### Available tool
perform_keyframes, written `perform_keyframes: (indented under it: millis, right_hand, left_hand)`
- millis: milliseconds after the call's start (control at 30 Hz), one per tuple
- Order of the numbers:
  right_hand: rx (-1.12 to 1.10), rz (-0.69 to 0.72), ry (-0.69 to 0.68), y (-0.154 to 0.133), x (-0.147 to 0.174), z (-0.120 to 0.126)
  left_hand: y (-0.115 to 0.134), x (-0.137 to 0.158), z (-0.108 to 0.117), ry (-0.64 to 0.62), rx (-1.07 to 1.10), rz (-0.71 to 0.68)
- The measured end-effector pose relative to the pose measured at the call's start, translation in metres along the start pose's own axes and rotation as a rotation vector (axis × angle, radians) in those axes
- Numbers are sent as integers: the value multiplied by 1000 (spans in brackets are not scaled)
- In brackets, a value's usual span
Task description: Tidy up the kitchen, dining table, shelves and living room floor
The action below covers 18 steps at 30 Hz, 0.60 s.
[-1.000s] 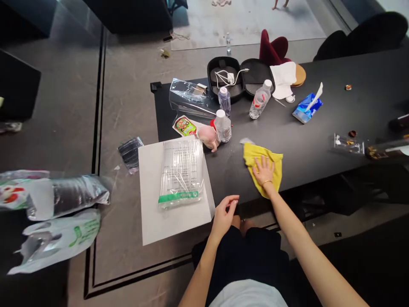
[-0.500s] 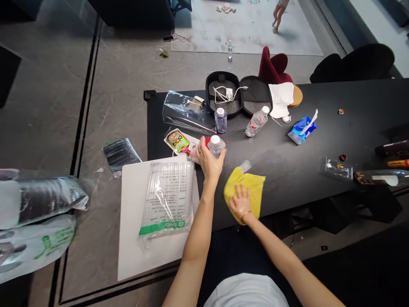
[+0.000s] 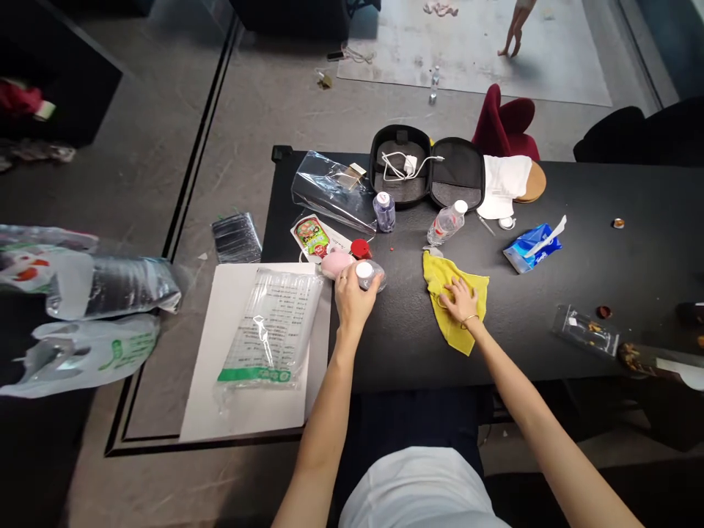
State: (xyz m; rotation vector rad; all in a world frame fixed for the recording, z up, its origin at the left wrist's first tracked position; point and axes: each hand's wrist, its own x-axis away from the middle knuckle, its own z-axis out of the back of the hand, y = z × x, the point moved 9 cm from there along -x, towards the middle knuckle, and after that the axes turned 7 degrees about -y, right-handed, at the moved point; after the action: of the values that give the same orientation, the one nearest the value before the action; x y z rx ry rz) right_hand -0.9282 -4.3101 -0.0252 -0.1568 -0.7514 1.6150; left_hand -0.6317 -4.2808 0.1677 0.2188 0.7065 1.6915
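Observation:
My left hand (image 3: 355,297) is closed around a clear bottle with a white cap (image 3: 364,270), near the left end of the black table. Right beside it are a pink rounded object (image 3: 336,264) and a round red object (image 3: 361,248). My right hand (image 3: 460,299) lies spread on a yellow cloth (image 3: 448,323), pressing it onto the tabletop with fingers apart. A small whitish piece (image 3: 433,251) shows at the cloth's upper corner. Beyond the cloth, a water bottle (image 3: 446,224) and a purple-tinted bottle (image 3: 384,213) stand on the table.
An open black case (image 3: 400,192) with a white cable sits at the back. To its right are a white cloth (image 3: 503,183) and a blue tissue pack (image 3: 532,249). Plastic packaging (image 3: 269,323) rests on a white board (image 3: 201,396) at left. A red chair (image 3: 503,125) stands behind the table.
My right hand and the yellow cloth have moved right and away from me along the table. My left hand keeps hold of the clear bottle. The camera view has shifted.

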Motion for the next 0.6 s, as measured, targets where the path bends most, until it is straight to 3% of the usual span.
perform_keyframes:
  millis: [100,233,367,467,600]
  right_hand:
    - [-211,63,202,-9,-37,51]
    - [-393,246,469,-56,-92,120]
    - [-390,327,593,-104,-104,161]
    - [-285,441,627,-151,-85,172]
    - [-73,734,353,-240,-97,139]
  left_hand:
    - [2,22,11,34,-5,15]
    - [-4,55,29,84,-22,100]
    - [-23,82,49,187,-62,211]
    - [-40,93,59,247,-69,299]
    - [-37,105,76,362,-120,306]
